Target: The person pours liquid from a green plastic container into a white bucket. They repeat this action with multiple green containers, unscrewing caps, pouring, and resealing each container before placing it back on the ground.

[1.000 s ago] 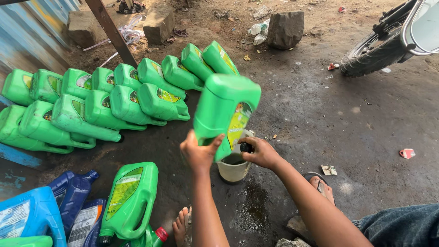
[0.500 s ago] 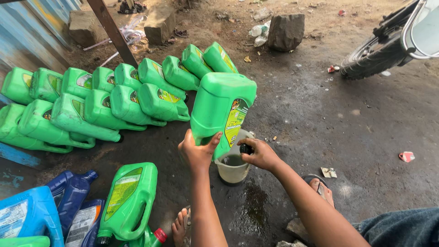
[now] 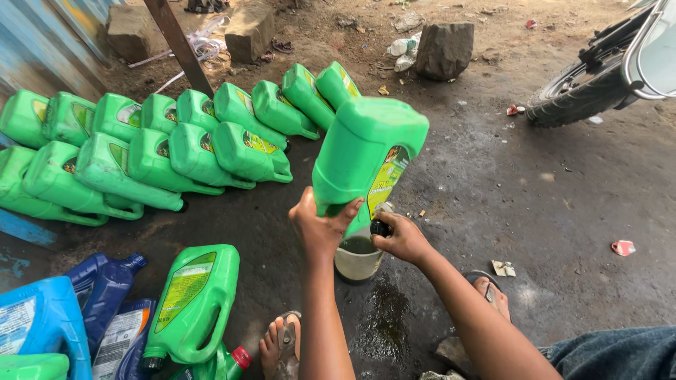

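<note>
I hold a green plastic jug (image 3: 366, 158) upside down over a small whitish cup (image 3: 358, 259) that has dark liquid in it. My left hand (image 3: 320, 225) grips the jug's lower body near the neck. My right hand (image 3: 401, 238) sits at the jug's mouth, fingers around the black opening just above the cup's rim. The cup stands on dark, oil-stained ground (image 3: 451, 211) between my sandalled feet.
Several empty green jugs (image 3: 176, 137) lie in rows at the left. One green jug (image 3: 190, 302) and blue bottles (image 3: 105, 309) lie near my left foot (image 3: 282, 345). A motorbike wheel (image 3: 584, 88) is at upper right, stone blocks (image 3: 443, 49) behind.
The jug has tilted slightly and shifted a little over the cup; both hands keep their hold. My view has moved a bit closer.
</note>
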